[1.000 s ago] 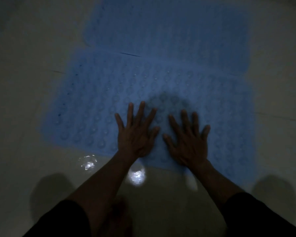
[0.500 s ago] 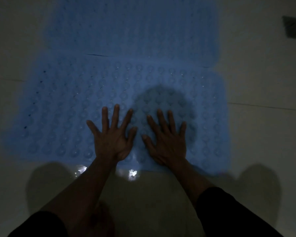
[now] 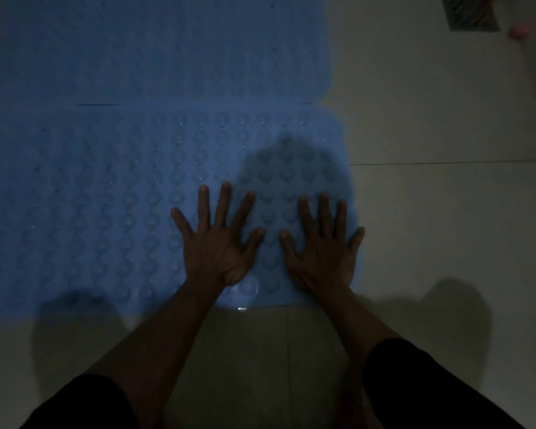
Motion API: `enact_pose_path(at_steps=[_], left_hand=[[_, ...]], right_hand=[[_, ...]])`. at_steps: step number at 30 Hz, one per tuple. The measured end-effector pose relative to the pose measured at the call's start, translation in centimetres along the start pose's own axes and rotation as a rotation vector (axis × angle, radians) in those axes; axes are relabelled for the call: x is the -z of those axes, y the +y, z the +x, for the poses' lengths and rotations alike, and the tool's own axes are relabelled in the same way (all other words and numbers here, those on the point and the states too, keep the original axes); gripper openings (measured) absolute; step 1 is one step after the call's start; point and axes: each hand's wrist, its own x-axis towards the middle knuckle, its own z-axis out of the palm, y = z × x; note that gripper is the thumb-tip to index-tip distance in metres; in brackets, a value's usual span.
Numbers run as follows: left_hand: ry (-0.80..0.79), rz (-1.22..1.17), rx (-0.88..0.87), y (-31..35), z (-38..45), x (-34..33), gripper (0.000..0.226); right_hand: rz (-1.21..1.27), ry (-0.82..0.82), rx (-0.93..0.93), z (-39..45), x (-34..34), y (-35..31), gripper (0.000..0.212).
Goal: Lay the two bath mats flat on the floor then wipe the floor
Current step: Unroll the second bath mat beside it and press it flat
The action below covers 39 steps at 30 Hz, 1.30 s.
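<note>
Two blue bath mats lie flat on the pale tiled floor, side by side. The near mat (image 3: 106, 196) is covered in round suction cups; the far mat (image 3: 155, 48) lies just beyond it, their long edges meeting. My left hand (image 3: 218, 243) presses flat on the near mat with fingers spread. My right hand (image 3: 321, 246) also presses flat with spread fingers, at the mat's right end, its little finger reaching the mat's right edge. Neither hand holds anything. The light is dim.
Bare pale floor tiles (image 3: 446, 212) stretch to the right and in front of the mats. A grey cloth-like item (image 3: 472, 12) and a small pink object (image 3: 520, 30) sit at the far right top corner. A wet glint (image 3: 241, 308) shows at the mat's near edge.
Both hands have slid rightwards along the near mat toward its right end. The view has shifted with them, bringing the grey item at top right into sight.
</note>
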Motion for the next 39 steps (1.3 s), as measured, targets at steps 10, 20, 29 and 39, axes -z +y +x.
enact_pose_path(at_steps=[10, 20, 29, 39], left_hand=[[0.052, 0.035, 0.031, 0.5, 3.7, 2.7, 0.069], [0.105, -0.093, 0.129, -3.1, 19.1, 5.3, 0.069], [0.038, -0.064, 0.173, -3.9, 21.1, 4.3, 0.069], [0.047, -0.006, 0.154, -3.7, 21.4, 4.9, 0.073]], right_hand=[[0.153, 0.273, -0.119, 5.5, 2.4, -2.5, 0.05], [0.162, 0.033, 0.133, 21.3, 3.3, -4.7, 0.069], [0.037, 0.017, 0.112, 22.6, 2.3, -5.2, 0.069], [-0.055, 0.007, 0.093, 22.8, 3.0, -5.5, 0.069]])
